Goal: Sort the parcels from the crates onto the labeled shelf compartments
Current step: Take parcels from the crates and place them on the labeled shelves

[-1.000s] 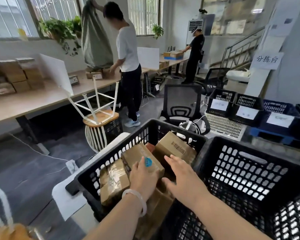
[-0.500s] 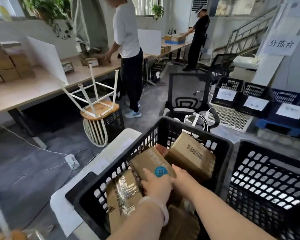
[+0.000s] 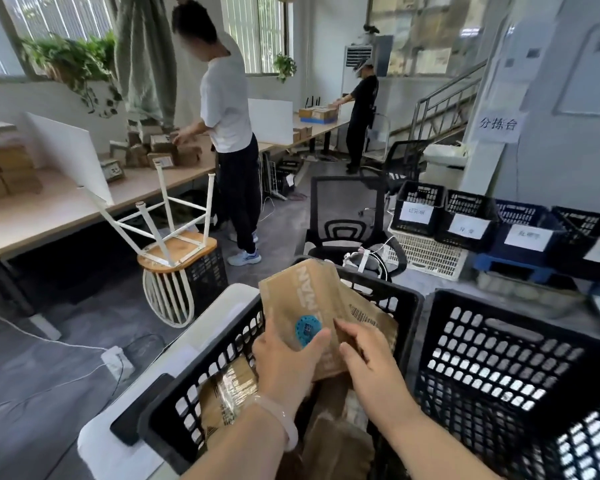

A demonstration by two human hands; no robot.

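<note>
A brown cardboard parcel with a blue round sticker is held tilted upright above a black plastic crate. My left hand grips its lower left side, thumb next to the sticker. My right hand holds its lower right edge. More brown parcels lie in the crate, one wrapped in clear tape and one with a barcode behind the held parcel. A second black crate stands to the right and looks empty.
Several labeled bins stand in a row at the right on the floor. A black office chair is just beyond the crates. An upturned white stool sits left. Two people work at long tables with stacked parcels.
Both hands closed on the stickered parcel and lifted it out of the crate, tipping it upright. The camera view rose.
</note>
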